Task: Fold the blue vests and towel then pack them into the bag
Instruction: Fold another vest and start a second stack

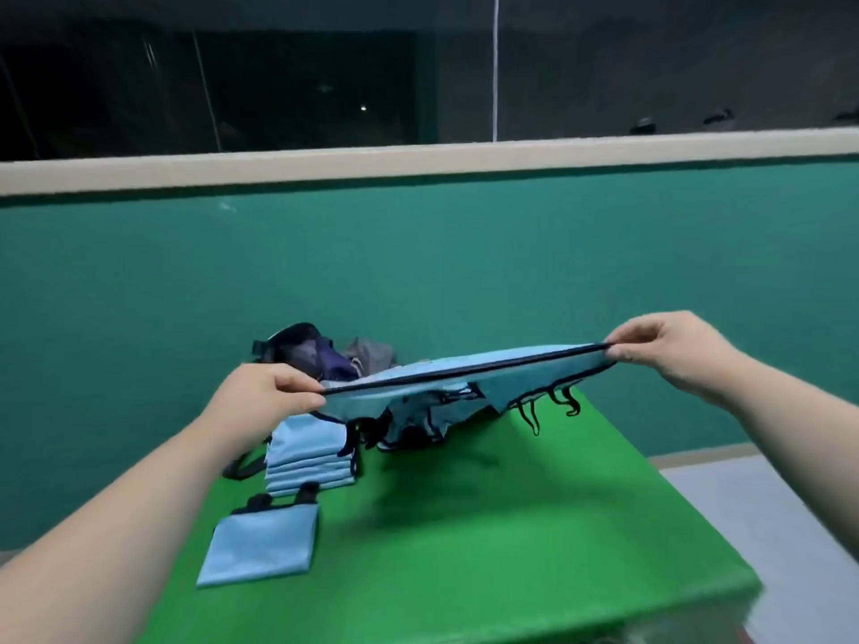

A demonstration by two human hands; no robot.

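A light blue vest (469, 371) with black trim hangs stretched above the green table (534, 527). My left hand (274, 392) pinches its left end and my right hand (664, 343) pinches its right end; black ties dangle beneath. Under it lies a heap of unfolded blue vests (418, 420). A stack of folded blue vests (309, 462) stands at the table's left. One folded blue vest (262, 543) lies flat in front of that stack. A dark bag (304, 350) stands at the table's far left, partly hidden by my left hand and the vest.
A grey cloth (372, 353) lies next to the bag. A teal wall (418, 271) with a pale ledge rises behind the table. The table's right edge drops to a grey floor (762, 504). A black strap (241, 464) hangs off the table's left side.
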